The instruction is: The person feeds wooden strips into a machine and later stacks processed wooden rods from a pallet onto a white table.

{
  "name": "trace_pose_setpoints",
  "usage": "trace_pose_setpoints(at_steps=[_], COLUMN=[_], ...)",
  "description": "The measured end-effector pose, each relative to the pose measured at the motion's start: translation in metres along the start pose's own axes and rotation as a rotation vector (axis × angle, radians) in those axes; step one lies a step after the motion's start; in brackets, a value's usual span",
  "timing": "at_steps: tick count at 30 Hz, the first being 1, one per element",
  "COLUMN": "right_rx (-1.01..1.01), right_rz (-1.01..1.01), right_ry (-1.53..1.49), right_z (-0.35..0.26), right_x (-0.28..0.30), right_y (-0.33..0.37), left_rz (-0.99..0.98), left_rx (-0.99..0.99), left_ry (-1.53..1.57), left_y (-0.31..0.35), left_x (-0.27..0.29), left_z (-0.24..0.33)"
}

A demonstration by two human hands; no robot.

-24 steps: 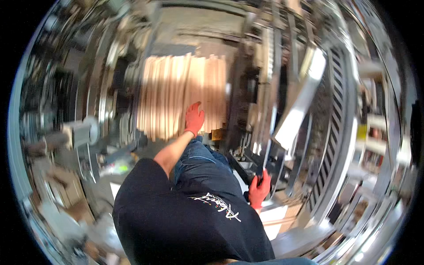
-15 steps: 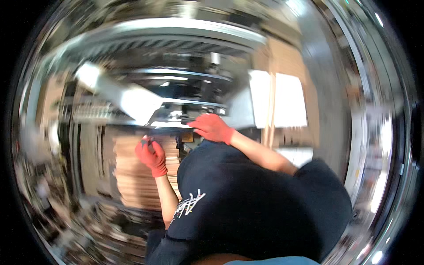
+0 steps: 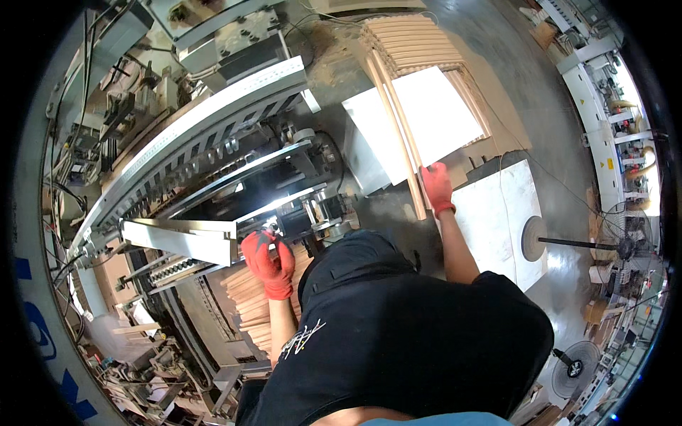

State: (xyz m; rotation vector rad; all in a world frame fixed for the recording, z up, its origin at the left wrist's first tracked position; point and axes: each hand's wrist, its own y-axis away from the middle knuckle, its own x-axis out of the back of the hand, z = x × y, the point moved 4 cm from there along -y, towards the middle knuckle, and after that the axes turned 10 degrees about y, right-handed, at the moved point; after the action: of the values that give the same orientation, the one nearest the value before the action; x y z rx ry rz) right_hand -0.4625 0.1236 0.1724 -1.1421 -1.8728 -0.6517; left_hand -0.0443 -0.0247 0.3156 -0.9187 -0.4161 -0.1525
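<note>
My right hand (image 3: 438, 189), in a red glove, is closed at the near end of two long light-brown wooden strips (image 3: 398, 117). Its fingers curl against the right-hand strip. The strips lie side by side across a white board (image 3: 440, 106). My left hand (image 3: 270, 264), red-gloved with dark patches, is raised by the machine's near edge with its fingers curled. What it holds, if anything, I cannot make out. Just beyond it, a long white-faced panel (image 3: 177, 240) rests on the machine (image 3: 249, 170).
Stacked wooden strips (image 3: 259, 298) stand below my left hand. More stacked strips (image 3: 412, 42) lie beyond the white board. A second white sheet (image 3: 497, 220) is right of my right arm, with a round-based stand (image 3: 534, 239) on it. A fan (image 3: 574, 369) stands at the lower right.
My right hand has left the machine's edge and moved right to the wooden strips. My left hand stays near the machine, fingers still curled. The head view has turned, and its blur has gone.
</note>
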Motion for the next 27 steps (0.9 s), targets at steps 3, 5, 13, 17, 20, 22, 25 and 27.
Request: trace_pose_setpoints(at_steps=[3, 5, 13, 17, 20, 22, 25, 27], right_rx=[0.111, 0.060, 0.087, -0.164, -0.133, -0.122, 0.019, 0.055], right_rz=[-0.193, -0.173, -0.322, -0.369, -0.376, -0.428, -0.508, -0.533], right_ry=[-0.125, -0.239, 0.116, -0.420, -0.467, -0.575, -0.857, -1.155], right_z=[0.028, 0.038, 0.034, 0.031, 0.023, 0.007, -0.050, -0.105], right_x=[-0.008, -0.005, -0.028, -0.030, -0.007, 0.012, 0.034, 0.038], right_y=[-0.011, -0.018, -0.025, -0.015, -0.015, -0.010, 0.006, 0.025], left_rz=[-0.024, -0.066, -0.231, -0.292, -0.297, -0.283, -0.305, -0.319], left_rx=[-0.017, -0.024, 0.038, -0.045, 0.039, 0.042, 0.104, 0.185], left_ry=[0.117, 0.178, 0.311, 0.301, 0.311, 0.318, 0.360, 0.481], left_y=[-0.016, -0.025, -0.037, -0.044, -0.039, -0.040, -0.042, -0.045], left_x=[-0.022, -0.032, -0.065, -0.066, -0.062, -0.060, -0.056, -0.064], left_z=[0.008, 0.014, 0.021, 0.031, 0.028, 0.025, 0.019, 0.022])
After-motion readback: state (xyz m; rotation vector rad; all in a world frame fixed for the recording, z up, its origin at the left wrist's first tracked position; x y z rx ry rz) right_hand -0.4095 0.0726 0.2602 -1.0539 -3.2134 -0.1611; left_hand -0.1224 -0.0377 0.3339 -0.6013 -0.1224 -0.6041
